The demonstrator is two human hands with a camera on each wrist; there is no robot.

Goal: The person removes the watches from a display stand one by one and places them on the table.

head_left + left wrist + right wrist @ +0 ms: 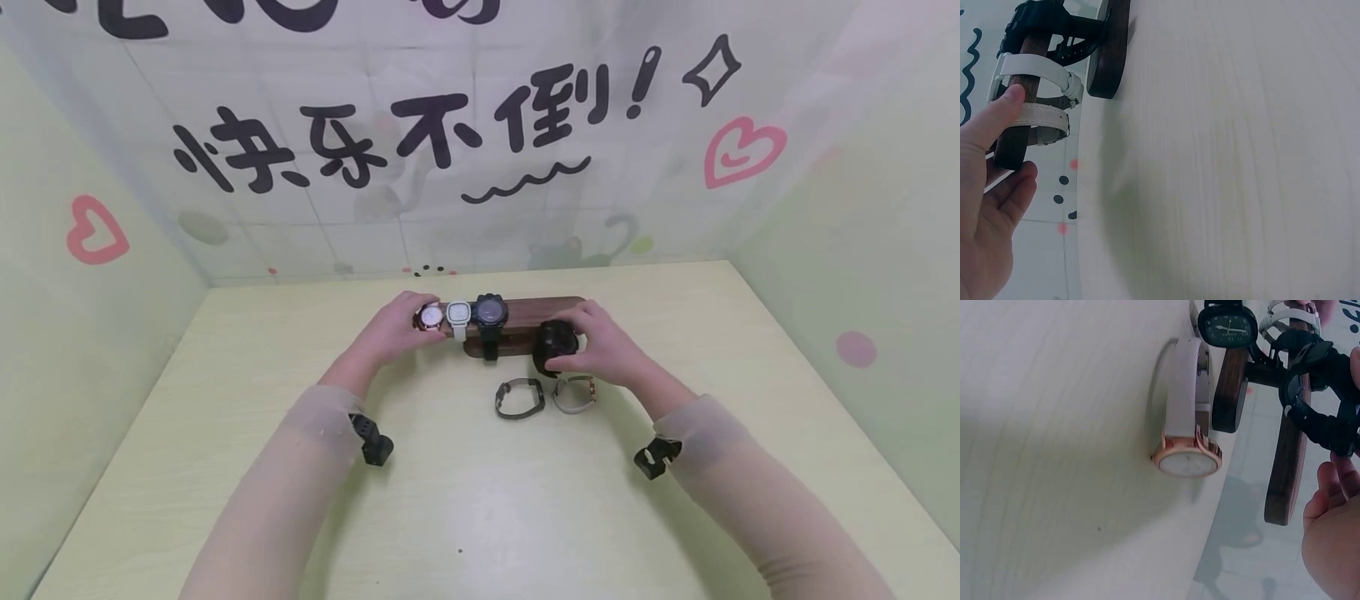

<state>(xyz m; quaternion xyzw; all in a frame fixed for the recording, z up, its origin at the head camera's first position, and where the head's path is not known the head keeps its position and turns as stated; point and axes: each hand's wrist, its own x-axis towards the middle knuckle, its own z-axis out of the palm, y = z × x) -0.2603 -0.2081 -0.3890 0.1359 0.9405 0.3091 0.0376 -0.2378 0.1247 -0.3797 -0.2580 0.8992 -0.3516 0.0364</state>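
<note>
Your left forearm (281, 483) and right forearm (750, 479) extend over the table (480, 500); your left grip (405, 327) and right grip (603, 346), both curled and holding, are above its far half.

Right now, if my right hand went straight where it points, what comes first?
Your right hand, holding a black wristwatch, would probably meet the wooden watch stand first, though depth is unclear.

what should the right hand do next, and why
Probably ease the black watch over the right end of the wooden bar: that end looks bare, the right hand holds the watch nearby, and three watches already sit further left.
</note>
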